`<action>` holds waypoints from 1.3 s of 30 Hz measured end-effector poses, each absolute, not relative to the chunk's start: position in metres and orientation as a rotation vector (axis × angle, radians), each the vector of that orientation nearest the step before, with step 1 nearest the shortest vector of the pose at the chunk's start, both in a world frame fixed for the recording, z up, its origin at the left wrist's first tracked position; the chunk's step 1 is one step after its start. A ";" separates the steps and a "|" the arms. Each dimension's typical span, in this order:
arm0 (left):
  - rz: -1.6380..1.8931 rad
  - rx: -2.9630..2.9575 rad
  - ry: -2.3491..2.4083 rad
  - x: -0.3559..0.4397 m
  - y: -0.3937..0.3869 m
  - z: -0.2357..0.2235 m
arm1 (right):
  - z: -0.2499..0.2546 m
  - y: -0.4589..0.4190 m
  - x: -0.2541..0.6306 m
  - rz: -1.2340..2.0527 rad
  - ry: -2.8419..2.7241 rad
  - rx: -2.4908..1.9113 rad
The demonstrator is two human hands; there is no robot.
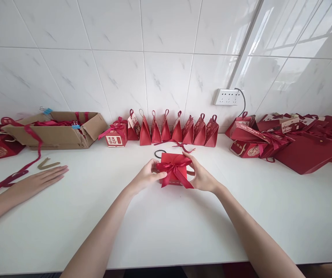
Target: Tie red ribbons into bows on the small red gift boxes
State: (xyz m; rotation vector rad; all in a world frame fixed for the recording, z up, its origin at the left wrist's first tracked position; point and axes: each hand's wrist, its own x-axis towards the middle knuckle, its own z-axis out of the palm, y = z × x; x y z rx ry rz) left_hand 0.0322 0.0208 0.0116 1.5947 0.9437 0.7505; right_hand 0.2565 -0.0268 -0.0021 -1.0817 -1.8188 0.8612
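A small red gift box stands on the white table in front of me, with a dark red ribbon bow tied across its top. My left hand grips the box from the left, its thumb by the bow's left loop. On the opposite side, my right hand has its fingers curled against the box's right edge. Just behind the box lies a black ring-shaped band, partly covered by it. The far face of the box is hidden from view.
Several red boxes with ribbon loops line the tiled wall. A cardboard box of ribbon stands left, near another person's hand and a folded tan strip. More red boxes are piled right. A power strip is on the wall.
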 end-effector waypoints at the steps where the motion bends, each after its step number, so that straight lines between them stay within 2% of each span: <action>1: 0.777 1.603 0.928 0.032 0.022 0.011 | -0.003 -0.026 0.256 0.786 -1.831 -1.085; 8: 1.074 1.568 0.876 0.041 0.015 0.015 | -0.003 -0.023 0.259 0.156 -1.934 -1.021; 13: 1.465 1.823 0.971 0.049 0.000 0.011 | -0.008 -0.022 0.257 0.096 -1.975 -1.022; 18: 1.536 2.583 0.505 0.053 -0.006 -0.003 | -0.012 -0.025 0.253 0.218 -1.928 -0.983; 21: 1.583 2.684 0.385 0.053 -0.005 -0.008 | -0.013 -0.026 0.254 0.258 -1.921 -0.991; 26: 1.787 2.043 0.882 0.050 0.000 -0.002 | -0.014 -0.027 0.253 0.345 -1.856 -1.048; 30: 1.611 1.490 1.181 0.045 0.013 0.004 | -0.006 -0.030 0.244 0.587 -1.666 -1.025; 36: 1.384 1.437 1.212 0.040 0.031 -0.008 | -0.007 -0.025 0.251 1.195 -1.201 -0.831; 39: 1.292 1.521 1.170 0.043 0.032 -0.016 | -0.012 -0.024 0.259 1.367 -1.028 -0.735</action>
